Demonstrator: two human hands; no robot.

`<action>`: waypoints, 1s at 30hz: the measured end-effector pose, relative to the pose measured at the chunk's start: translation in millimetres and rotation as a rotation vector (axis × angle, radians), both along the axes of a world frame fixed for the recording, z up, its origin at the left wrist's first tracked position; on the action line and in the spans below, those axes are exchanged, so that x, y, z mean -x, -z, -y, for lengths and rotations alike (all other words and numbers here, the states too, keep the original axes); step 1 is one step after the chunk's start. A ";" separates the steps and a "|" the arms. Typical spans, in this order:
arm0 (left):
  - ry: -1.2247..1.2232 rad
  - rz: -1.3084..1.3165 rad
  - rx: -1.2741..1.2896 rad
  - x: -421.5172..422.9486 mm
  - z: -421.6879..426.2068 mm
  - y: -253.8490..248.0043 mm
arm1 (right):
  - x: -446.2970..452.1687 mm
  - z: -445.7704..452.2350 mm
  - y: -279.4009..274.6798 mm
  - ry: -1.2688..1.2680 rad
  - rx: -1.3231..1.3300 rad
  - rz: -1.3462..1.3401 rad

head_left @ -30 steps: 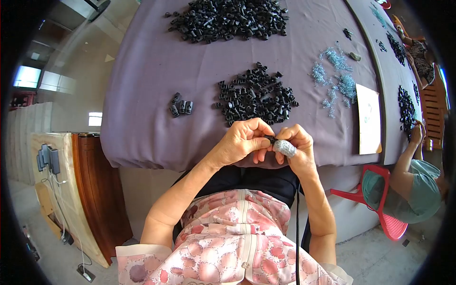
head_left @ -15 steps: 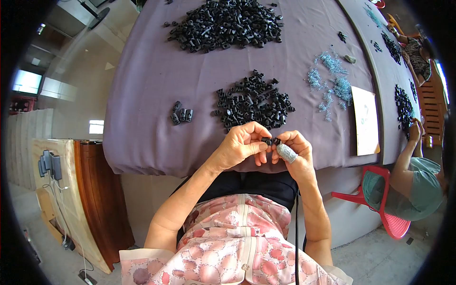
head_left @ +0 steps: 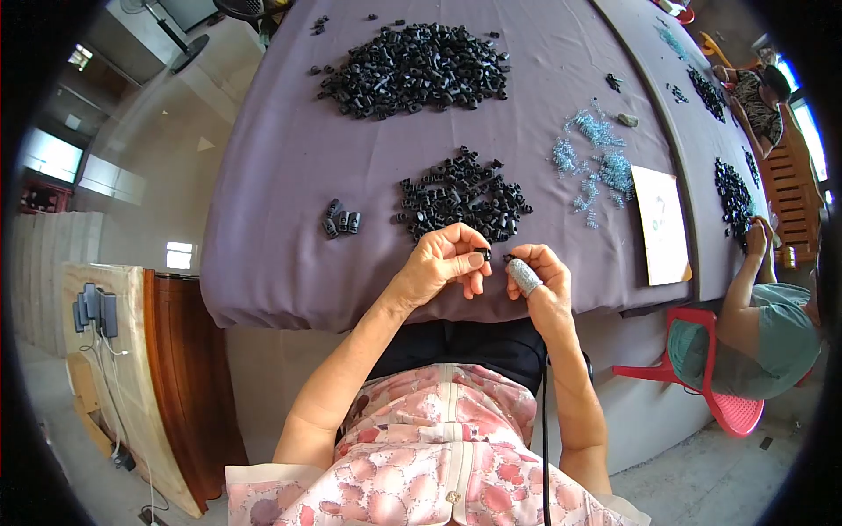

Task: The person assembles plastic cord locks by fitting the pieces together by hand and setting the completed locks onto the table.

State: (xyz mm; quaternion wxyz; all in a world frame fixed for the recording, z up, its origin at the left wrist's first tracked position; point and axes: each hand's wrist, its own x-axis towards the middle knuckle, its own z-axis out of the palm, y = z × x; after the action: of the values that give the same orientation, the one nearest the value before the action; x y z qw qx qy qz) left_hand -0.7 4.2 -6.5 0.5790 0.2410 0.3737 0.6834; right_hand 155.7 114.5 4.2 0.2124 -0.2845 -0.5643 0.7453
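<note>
No text is legible; the pale card (head_left: 660, 250) right of the blue springs (head_left: 617, 172) bears a faint mark too small to read.

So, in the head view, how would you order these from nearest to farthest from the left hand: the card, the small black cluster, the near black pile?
1. Near black pile: just ahead of the left hand.
2. Small black cluster: off to its left.
3. Card: well to its right, beyond the other hand.

Windows (head_left: 51, 156): overexp., L & R edges.
Floor (head_left: 184, 202): glare patches, L.
Tablecloth (head_left: 289, 167): evenly lit, soft shadows.
Periphery: black vignette, fisheye curv.
</note>
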 end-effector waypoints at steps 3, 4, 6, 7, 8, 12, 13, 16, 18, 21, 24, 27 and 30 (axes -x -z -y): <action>-0.011 0.029 -0.033 1.6 -1.1 3.1 | -1.1 -8.0 -8.7 0.051 -0.153 0.121; -0.010 0.039 -0.046 1.7 -1.0 4.4 | -1.7 -12.0 -8.9 0.066 -0.268 0.159; -0.006 0.068 -0.068 2.1 -1.2 5.8 | -1.9 -23.5 -3.4 0.101 -0.500 0.233; 0.000 0.082 -0.079 3.1 -1.3 8.3 | -1.0 -29.2 -1.8 0.119 -0.562 0.244; 0.006 0.096 -0.090 3.2 -1.3 10.4 | 0.3 -32.6 -2.0 0.137 -0.651 0.255; -0.011 0.152 -0.137 3.6 0.1 13.3 | 6.8 -48.6 1.7 0.188 -0.938 0.297; -0.016 0.140 -0.135 3.1 1.2 12.4 | 7.0 -52.9 2.4 0.180 -0.992 0.326; -0.038 0.094 -0.124 0.5 4.5 9.6 | 12.1 -47.8 -13.2 0.163 -1.103 0.440; -0.056 0.046 -0.115 -1.2 4.9 8.6 | 17.5 -45.0 -19.0 0.148 -1.152 0.452; -0.050 0.055 -0.120 -2.3 4.2 8.6 | 27.5 -46.6 -18.9 0.095 -1.222 0.424; -0.024 0.089 -0.114 0.3 5.5 7.6 | 35.1 -55.9 -7.3 0.049 -1.265 0.439; -0.023 0.099 -0.110 -1.1 5.9 8.0 | 38.7 -64.2 -6.9 -0.014 -1.299 0.454; -0.045 0.065 -0.110 -2.6 5.3 9.1 | 40.2 -69.0 -7.1 -0.076 -1.385 0.460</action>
State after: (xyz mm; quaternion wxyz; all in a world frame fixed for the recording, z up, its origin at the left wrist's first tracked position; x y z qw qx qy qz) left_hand 2.0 -1.0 -15.6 0.5613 0.2417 0.3218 0.7231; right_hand 115.5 183.5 11.3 0.1938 -0.2144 -0.9462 0.1456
